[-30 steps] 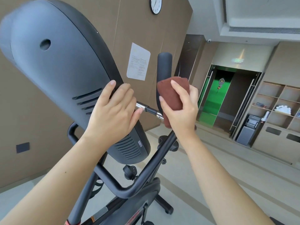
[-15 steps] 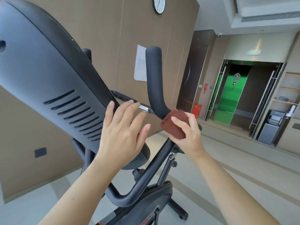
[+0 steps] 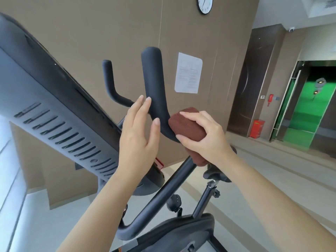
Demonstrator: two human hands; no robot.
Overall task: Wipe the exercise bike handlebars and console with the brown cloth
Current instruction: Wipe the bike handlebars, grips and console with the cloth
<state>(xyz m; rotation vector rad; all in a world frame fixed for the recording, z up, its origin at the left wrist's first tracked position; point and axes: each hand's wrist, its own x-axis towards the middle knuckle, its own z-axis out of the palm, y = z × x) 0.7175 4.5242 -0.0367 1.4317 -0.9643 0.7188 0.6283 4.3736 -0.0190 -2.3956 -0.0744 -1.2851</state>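
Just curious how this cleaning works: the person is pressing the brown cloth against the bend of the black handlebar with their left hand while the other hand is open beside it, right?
Not quite: the head view shows the right hand pressing the brown cloth against the bend of the black handlebar. The left hand is the open one beside it.

An indoor fitness or recreation room in a commercial building is shown. An exercise bike is set on a pale tiled floor before tan wall panels. A wall clock, a posted notice, a ceiling security camera, a red fire-equipment box and a green-lit doorway are seen.
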